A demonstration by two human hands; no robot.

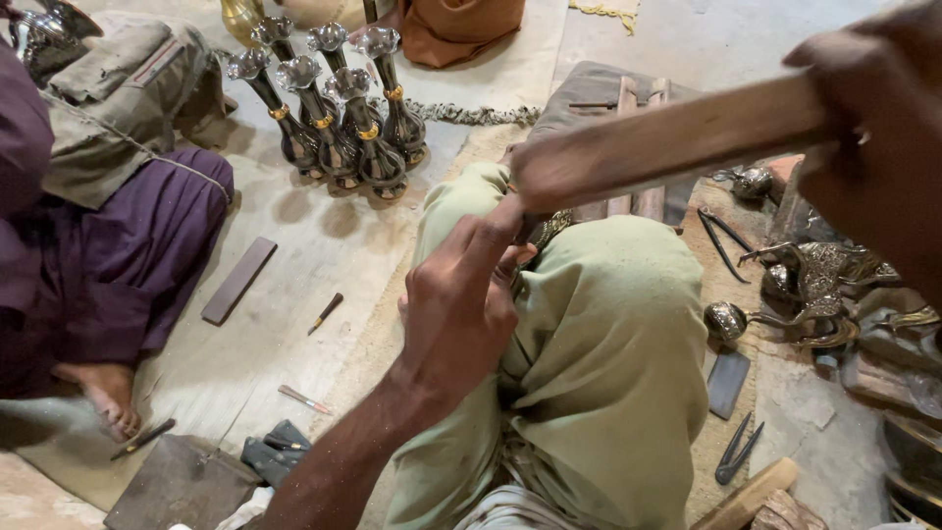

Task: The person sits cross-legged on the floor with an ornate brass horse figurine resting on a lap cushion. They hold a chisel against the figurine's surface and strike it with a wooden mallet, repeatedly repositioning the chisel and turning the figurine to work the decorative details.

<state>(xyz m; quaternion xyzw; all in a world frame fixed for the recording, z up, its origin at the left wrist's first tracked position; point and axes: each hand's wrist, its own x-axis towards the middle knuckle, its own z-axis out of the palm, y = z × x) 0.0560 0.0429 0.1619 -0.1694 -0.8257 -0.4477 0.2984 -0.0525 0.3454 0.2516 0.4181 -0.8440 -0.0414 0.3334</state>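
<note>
We sit on the floor (324, 245) with our knees drawn up in pale green cloth (599, 353). Our left hand (461, 299) is closed, thumb and fingers pinched together and pressed down at the top of the knee, where a small patterned brass piece (551, 228) peeks out; whether the fingers actually hold it or a tool against it, we cannot tell, since the hand hides the contact. Our right hand (878, 137) is clenched around the handle of a wooden mallet (667, 142), which lies blurred across the upper right, its thick end just above the left hand's fingertips.

To our right, ornate brass pieces (814, 285) lie in a heap, with a flat dark stone (728, 383) and small black pincers (736, 451) near them. To our left, a cluster of tall dark vases with silver rims and gold bands (334, 108) stands upright on the floor. Nearer lie a long flat bar (238, 281) and a small chisel (325, 314). Another person in purple clothing (108, 265) sits at the left edge, a bare foot (103, 393) tucked under.
</note>
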